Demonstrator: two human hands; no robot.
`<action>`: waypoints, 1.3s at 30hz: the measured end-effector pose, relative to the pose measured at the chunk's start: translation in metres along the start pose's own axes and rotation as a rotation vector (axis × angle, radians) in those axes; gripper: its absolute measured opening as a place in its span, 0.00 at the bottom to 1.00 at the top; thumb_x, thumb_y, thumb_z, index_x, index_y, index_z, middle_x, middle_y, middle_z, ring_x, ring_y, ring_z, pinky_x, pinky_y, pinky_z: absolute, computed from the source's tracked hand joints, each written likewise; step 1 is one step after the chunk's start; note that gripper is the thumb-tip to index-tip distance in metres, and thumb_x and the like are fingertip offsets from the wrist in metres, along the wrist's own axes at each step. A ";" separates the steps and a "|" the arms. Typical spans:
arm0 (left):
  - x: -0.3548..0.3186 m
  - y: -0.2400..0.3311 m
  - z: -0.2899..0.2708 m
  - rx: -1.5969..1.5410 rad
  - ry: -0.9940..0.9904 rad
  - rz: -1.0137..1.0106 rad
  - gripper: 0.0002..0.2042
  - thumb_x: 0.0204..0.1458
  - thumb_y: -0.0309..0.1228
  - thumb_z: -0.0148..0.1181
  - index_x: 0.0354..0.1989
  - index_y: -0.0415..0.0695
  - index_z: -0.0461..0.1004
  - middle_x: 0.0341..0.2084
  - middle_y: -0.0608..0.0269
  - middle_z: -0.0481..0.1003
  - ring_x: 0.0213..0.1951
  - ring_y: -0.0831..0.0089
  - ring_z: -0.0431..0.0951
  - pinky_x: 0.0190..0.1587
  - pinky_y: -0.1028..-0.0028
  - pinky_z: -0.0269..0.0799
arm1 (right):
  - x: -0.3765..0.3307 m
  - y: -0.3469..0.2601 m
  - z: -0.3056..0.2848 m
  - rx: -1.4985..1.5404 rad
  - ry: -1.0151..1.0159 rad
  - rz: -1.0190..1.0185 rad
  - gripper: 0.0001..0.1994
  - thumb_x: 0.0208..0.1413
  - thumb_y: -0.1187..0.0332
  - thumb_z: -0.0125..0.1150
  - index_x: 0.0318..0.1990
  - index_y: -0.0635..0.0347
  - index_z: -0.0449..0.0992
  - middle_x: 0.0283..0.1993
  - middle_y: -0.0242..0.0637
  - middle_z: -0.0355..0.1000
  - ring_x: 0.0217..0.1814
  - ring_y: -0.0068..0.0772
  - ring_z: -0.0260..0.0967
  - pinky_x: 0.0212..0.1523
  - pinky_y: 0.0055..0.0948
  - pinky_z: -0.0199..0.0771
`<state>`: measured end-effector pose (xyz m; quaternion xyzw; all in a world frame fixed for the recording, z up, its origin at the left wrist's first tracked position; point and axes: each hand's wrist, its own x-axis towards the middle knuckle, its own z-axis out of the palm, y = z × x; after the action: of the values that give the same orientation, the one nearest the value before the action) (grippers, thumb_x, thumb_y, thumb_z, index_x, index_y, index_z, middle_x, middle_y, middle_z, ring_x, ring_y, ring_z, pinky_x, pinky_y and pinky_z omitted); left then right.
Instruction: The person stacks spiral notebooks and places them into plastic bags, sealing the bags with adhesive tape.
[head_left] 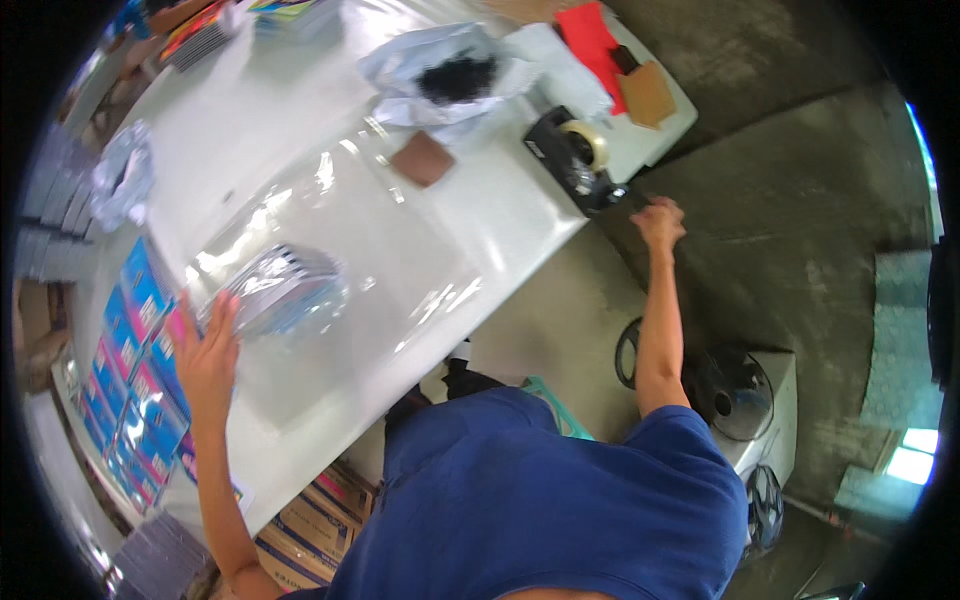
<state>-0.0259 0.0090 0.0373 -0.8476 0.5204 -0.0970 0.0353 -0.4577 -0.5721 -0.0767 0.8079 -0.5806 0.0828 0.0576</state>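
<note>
My left hand (pixel 207 355) lies with its fingers spread at the left end of a small stack of flat items (pixel 275 275), pressing lightly against it. A large sheet or bag of clear plastic (pixel 400 250) wraps the stack and spreads across the white table (pixel 300 405). Off the table's right edge, my right hand (pixel 660 224) is closed, its fingers bent together. What it pinches, if anything, is too small to make out. Just left of it stands a black tape dispenser (pixel 560 160) with a roll of clear tape (pixel 590 145).
Blue and pink packs (pixel 135 370) lie in rows on the left. A white bag with black bits (pixel 455 80), a brown square (pixel 422 160) and a red cloth (pixel 590 45) sit at the back. A fan (pixel 735 395) stands right; cardboard boxes (pixel 315 530) are below the table.
</note>
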 end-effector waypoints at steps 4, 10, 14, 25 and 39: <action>0.000 -0.001 0.003 0.026 0.112 0.009 0.28 0.48 0.30 0.62 0.60 0.61 0.67 0.61 0.79 0.65 0.68 0.58 0.53 0.67 0.48 0.46 | -0.055 -0.127 -0.055 1.009 -0.260 0.047 0.12 0.51 0.63 0.67 0.27 0.64 0.81 0.20 0.26 0.69 0.24 0.17 0.58 0.27 0.22 0.56; -0.002 -0.001 -0.001 -0.070 0.148 -0.002 0.29 0.46 0.29 0.63 0.60 0.61 0.68 0.61 0.81 0.65 0.68 0.57 0.54 0.65 0.47 0.49 | -0.240 -0.402 -0.192 1.589 -0.969 -0.299 0.11 0.50 0.64 0.69 0.23 0.61 0.80 0.20 0.21 0.65 0.24 0.12 0.55 0.23 0.19 0.51; -0.004 -0.004 0.001 -0.080 0.182 -0.001 0.28 0.46 0.30 0.63 0.59 0.61 0.68 0.60 0.82 0.66 0.67 0.57 0.55 0.64 0.46 0.50 | -0.294 -0.448 -0.147 1.432 -1.021 -0.175 0.10 0.50 0.66 0.69 0.23 0.62 0.78 0.19 0.20 0.62 0.21 0.11 0.50 0.22 0.19 0.45; 0.051 -0.073 0.041 -1.285 -0.487 -0.013 0.37 0.56 0.61 0.43 0.65 0.45 0.59 0.64 0.53 0.59 0.64 0.56 0.59 0.66 0.64 0.50 | -0.303 -0.463 -0.113 0.954 -0.710 -0.327 0.20 0.52 0.54 0.65 0.23 0.64 0.79 0.17 0.33 0.69 0.18 0.25 0.61 0.20 0.29 0.58; -0.049 -0.063 0.057 -1.658 1.058 -0.984 0.33 0.62 0.39 0.50 0.71 0.43 0.43 0.70 0.54 0.43 0.70 0.60 0.46 0.68 0.66 0.44 | -0.354 -0.609 -0.139 -1.352 0.042 -1.875 0.13 0.42 0.64 0.66 0.34 0.59 0.76 0.36 0.32 0.75 0.38 0.37 0.72 0.38 0.47 0.66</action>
<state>0.0194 0.0788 -0.0151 -0.5743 -0.0216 -0.0718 -0.8152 -0.0003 -0.0227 -0.0094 0.7242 0.3224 -0.3067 0.5268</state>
